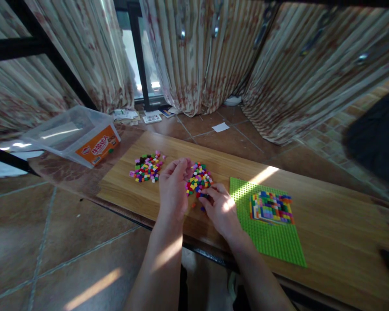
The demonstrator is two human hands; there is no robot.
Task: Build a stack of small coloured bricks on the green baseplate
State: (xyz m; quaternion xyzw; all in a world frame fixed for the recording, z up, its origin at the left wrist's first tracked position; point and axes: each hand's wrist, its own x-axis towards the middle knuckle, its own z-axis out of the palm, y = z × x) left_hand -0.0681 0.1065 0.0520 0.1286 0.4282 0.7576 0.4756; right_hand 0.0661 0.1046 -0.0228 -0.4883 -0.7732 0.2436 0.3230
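Note:
My left hand (173, 185) rests on the wooden table (327, 233) with its fingers curled loosely, just left of a heap of small coloured bricks (199, 178). What it holds, if anything, is hidden. My right hand (218, 205) pinches a small dark brick at the near edge of that heap. A second heap of coloured bricks (147, 167) lies further left. To the right lies a green baseplate (269, 237) with a patch of mixed-colour bricks (271, 207) built on it.
A clear plastic tub with an orange label (76, 136) stands tilted at the table's left end. Striped curtains (214, 52) hang behind. Papers (152, 116) lie on the tiled floor. A dark object (379, 134) is at the right edge.

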